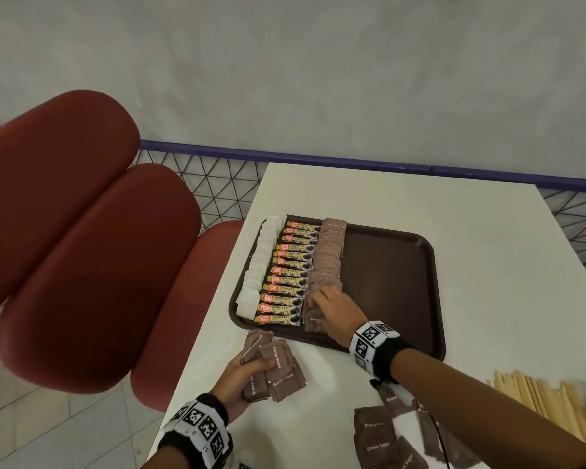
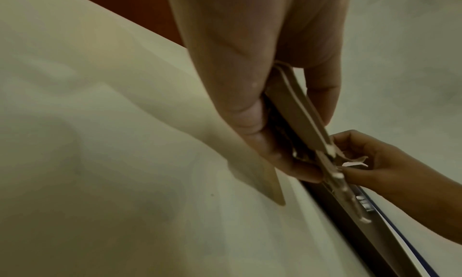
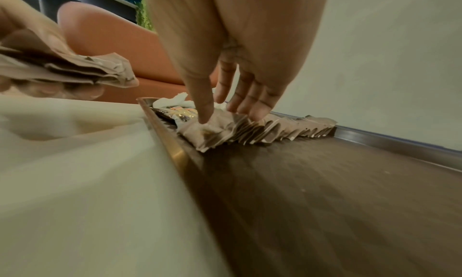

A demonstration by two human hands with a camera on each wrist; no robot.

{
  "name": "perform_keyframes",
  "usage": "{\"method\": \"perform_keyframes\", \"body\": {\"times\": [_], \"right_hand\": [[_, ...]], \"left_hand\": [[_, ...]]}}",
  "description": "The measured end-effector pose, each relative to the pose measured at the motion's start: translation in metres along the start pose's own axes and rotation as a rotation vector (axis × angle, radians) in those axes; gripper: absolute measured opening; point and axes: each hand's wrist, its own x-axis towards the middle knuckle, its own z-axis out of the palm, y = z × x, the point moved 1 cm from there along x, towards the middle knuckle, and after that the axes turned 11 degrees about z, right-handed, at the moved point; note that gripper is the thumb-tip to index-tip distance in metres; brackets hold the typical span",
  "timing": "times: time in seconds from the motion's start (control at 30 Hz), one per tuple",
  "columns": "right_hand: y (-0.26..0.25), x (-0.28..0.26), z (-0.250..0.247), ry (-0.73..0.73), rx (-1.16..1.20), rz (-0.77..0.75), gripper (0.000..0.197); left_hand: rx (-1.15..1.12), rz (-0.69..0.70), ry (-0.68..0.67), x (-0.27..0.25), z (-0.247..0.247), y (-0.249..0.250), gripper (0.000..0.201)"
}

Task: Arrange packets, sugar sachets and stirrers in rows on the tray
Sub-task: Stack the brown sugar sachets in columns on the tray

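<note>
A dark brown tray [image 1: 389, 265] lies on the white table [image 1: 487, 238]. Along its left side run three rows: white sachets [image 1: 258, 265], coffee granule packets [image 1: 293, 270] and brown sugar sachets [image 1: 329, 252]. My right hand [image 1: 318, 308] rests on the near end of the brown sugar row [image 3: 287, 129], its thumb and straight fingers [image 3: 252, 111] pressing the nearest sachets. My left hand [image 1: 251, 370] grips a fanned stack of brown sugar sachets [image 1: 279, 370] just above the table, in front of the tray's near left corner. The stack [image 2: 300, 111] sits between its thumb and fingers.
Loose brown sugar sachets [image 1: 376, 438] lie on the table under my right forearm. A bundle of wooden stirrers [image 1: 545, 401] lies at the right. The tray's right half is bare. Red cushioned seats [image 1: 82, 252] and a wire mesh railing [image 1: 224, 187] border the table's left edge.
</note>
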Motion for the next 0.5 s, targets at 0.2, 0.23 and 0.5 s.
{"method": "perform_keyframes", "body": {"times": [0.2, 0.23, 0.5], "right_hand": [[-0.008, -0.006, -0.014, 0.026, 0.271, -0.016, 0.020], [-0.012, -0.007, -0.016, -0.029, 0.385, -0.014, 0.018], [-0.032, -0.023, -0.005, -0.437, 0.509, 0.085, 0.033]], "left_hand": [[0.036, -0.017, -0.012, 0.004, 0.006, 0.001, 0.045], [0.032, -0.014, -0.020, 0.004, 0.008, 0.001, 0.045], [0.026, 0.029, -0.079, 0.004, 0.024, 0.005, 0.049]]}}
